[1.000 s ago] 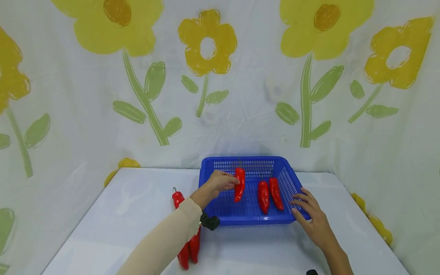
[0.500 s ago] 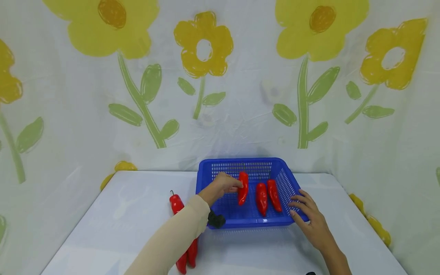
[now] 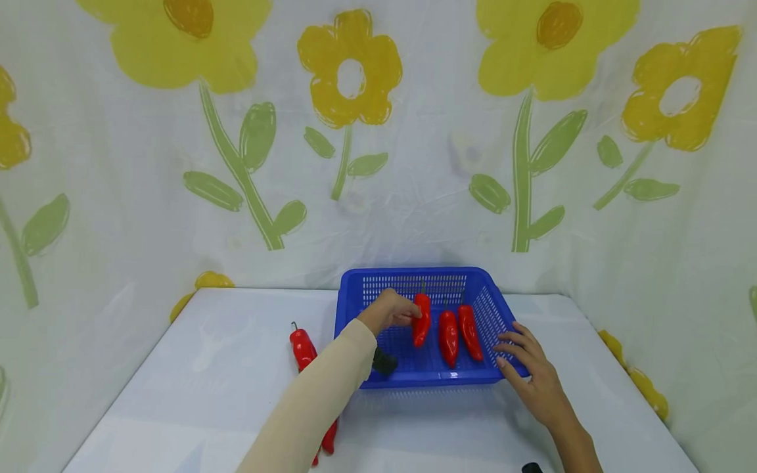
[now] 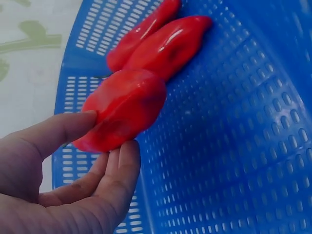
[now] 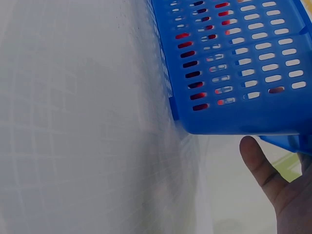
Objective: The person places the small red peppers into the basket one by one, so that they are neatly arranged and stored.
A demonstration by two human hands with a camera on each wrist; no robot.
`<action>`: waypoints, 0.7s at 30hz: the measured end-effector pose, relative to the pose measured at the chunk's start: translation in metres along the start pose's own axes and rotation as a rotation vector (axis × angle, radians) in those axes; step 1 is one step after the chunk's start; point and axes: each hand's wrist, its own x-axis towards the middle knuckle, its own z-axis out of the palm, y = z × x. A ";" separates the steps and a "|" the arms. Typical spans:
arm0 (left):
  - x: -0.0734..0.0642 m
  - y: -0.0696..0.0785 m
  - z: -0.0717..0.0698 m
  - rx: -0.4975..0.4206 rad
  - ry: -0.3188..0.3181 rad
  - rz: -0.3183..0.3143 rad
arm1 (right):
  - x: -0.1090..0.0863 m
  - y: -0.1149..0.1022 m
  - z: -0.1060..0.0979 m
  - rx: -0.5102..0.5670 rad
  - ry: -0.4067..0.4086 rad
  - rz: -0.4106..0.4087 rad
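Observation:
My left hand [image 3: 393, 311] is inside the blue plastic basket [image 3: 426, 379], pinching a red pepper [image 3: 422, 320] between thumb and fingers. In the left wrist view that pepper [image 4: 124, 109] hangs close over the basket's slotted wall. Two other red peppers lie side by side on the basket floor: a nearer one [image 3: 448, 338] and one further right [image 3: 470, 332]. At the basket's right front corner, my right hand [image 3: 535, 374] rests its loosely spread fingers over the rim. The right wrist view has the thumb [image 5: 261, 168] just under the basket's edge.
More red peppers lie on the white table [image 3: 236, 374] left of the basket, such as one with its stem up [image 3: 303, 348]; my left sleeve [image 3: 313, 401] partly covers them. A flower-printed cloth [image 3: 414, 217] hangs behind and at both sides.
My left hand has moved slightly right and further into the basket with the pepper, which now hangs beside the other two. The right hand stays at the rim.

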 end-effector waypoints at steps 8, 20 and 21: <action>0.007 -0.002 0.007 0.113 -0.045 -0.048 | 0.001 0.001 -0.002 -0.009 0.006 0.001; 0.013 -0.003 0.016 0.090 -0.032 -0.062 | 0.001 0.006 0.003 0.013 0.011 -0.008; 0.014 -0.004 0.016 0.083 -0.042 -0.062 | 0.001 0.006 0.004 0.017 0.011 -0.005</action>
